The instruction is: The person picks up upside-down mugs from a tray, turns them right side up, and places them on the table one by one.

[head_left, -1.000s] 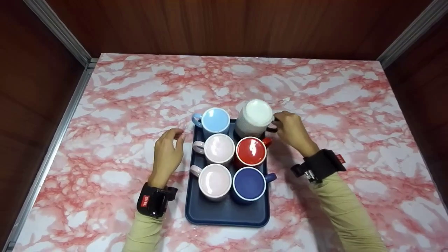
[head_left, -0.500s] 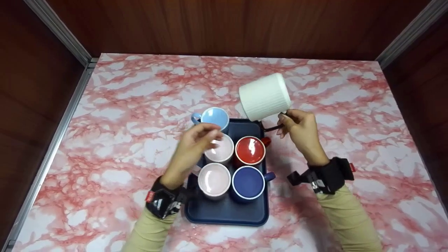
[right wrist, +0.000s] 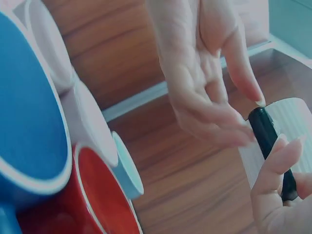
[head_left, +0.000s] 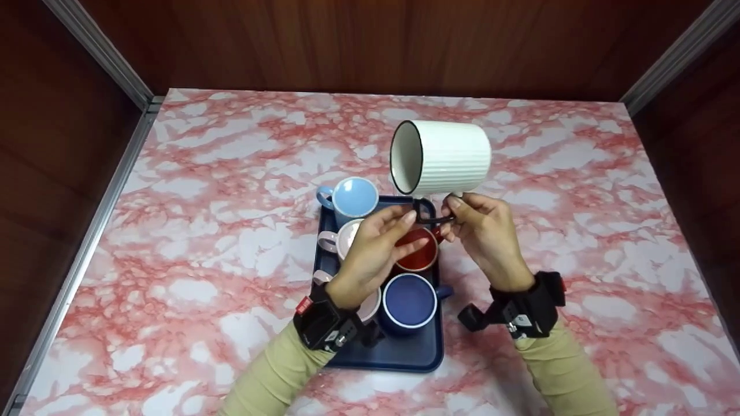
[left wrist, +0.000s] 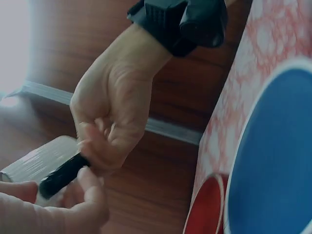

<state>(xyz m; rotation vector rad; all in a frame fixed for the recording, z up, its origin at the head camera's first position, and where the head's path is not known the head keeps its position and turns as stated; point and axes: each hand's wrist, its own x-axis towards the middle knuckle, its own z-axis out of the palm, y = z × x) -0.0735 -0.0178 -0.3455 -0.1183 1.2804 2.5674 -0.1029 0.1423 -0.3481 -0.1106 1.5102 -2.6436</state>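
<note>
Judging by its hard-looking ribbed wall, we take the white mug [head_left: 448, 159] for ceramic: stiff, fairly weighty for its handle, and easily chipped at the dark rim. It hangs on its side in the air near the far end of the navy tray [head_left: 399, 355], mouth turned to our left, with the black handle [head_left: 432, 220] on the side nearest us. Our right hand [head_left: 488, 237] pinches that handle near the base end, thumb and fingers drawn close around it. Our left hand [head_left: 373, 245] has its thumb at the handle's rim end, fingers just beside; we cannot tell whether they actually grip. We expect the weight to twist the mug about so narrow a hold, and the smooth handle to slip a little. The ribbed body, well back from the rim, would suit a supporting palm. Below our left fingers sits the red mug [head_left: 426, 258], so a drop could chip both.
</note>
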